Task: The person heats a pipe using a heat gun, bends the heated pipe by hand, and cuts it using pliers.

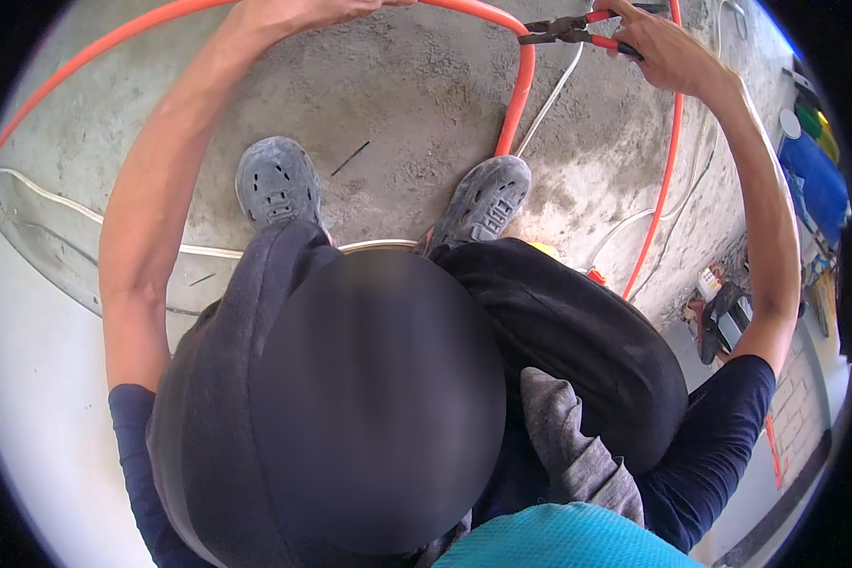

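Observation:
An orange flexible tube arcs across the top of the view and bends down toward my right shoe. My left hand, partly cut off by the upper edge, appears closed around this tube. At upper right, my right hand grips a pair of pliers by its red and black handles. The jaws point left and stand slightly apart, right at the tube's bend. Whether they touch the tube or only overlap it, I cannot tell.
My grey clogs rest on a rough, dusty concrete floor. A white cable runs behind them. Another orange line hangs along the right. Blue items and assorted clutter lie at far right. A thin black strip lies between the clogs.

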The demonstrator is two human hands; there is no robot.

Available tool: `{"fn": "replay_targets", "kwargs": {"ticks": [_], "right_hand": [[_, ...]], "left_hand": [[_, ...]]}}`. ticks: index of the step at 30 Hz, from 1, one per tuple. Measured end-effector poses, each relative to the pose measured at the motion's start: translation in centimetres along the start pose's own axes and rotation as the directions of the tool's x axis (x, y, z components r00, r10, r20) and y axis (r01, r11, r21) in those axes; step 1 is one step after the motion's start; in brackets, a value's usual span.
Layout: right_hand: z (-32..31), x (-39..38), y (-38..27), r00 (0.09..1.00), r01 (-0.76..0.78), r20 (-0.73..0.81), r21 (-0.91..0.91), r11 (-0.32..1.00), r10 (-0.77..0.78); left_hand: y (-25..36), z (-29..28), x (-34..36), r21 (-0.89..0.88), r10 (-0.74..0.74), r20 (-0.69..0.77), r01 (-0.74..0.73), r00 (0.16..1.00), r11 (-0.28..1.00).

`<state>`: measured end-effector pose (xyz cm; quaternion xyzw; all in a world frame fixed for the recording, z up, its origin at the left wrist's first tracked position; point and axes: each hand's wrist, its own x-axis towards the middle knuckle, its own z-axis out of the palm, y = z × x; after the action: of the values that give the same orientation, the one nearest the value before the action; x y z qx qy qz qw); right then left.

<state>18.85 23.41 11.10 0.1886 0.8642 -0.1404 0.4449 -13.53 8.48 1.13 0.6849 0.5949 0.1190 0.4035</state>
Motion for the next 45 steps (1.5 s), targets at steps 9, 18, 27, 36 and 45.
{"fn": "replay_targets", "kwargs": {"ticks": [9, 18, 27, 36, 45], "right_hand": [[-0.4, -1.0, -1.7, 0.994, -0.070, -0.085, -0.078, 0.995, 0.063], [-0.8, 1.0, 0.7, 1.000, -0.007, 0.024, 0.048, 0.999, 0.006], [-0.3, 1.8, 2.1, 0.990, 0.137, -0.026, 0.003, 0.990, -0.137], [-0.9, 1.6, 1.9, 0.987, 0.138, -0.079, -0.030, 0.990, -0.140], [-1.0, 3.8, 3.4, 0.982, 0.191, -0.027, 0.158, 0.969, -0.189]], "left_hand": [[1.5, -1.7, 0.0, 0.004, -0.020, 0.024, 0.020, 0.999, 1.000], [0.7, -2.5, 1.7, 0.025, -0.052, 0.139, 0.049, 0.989, 0.998], [2.0, -3.6, 0.9, 0.005, -0.076, 0.183, 0.076, 0.980, 0.997], [0.9, -1.5, 0.1, 0.016, -0.055, 0.065, 0.054, 0.996, 0.998], [0.6, -1.4, -0.4, -0.040, -0.121, 0.088, 0.125, 0.989, 0.991]]}}
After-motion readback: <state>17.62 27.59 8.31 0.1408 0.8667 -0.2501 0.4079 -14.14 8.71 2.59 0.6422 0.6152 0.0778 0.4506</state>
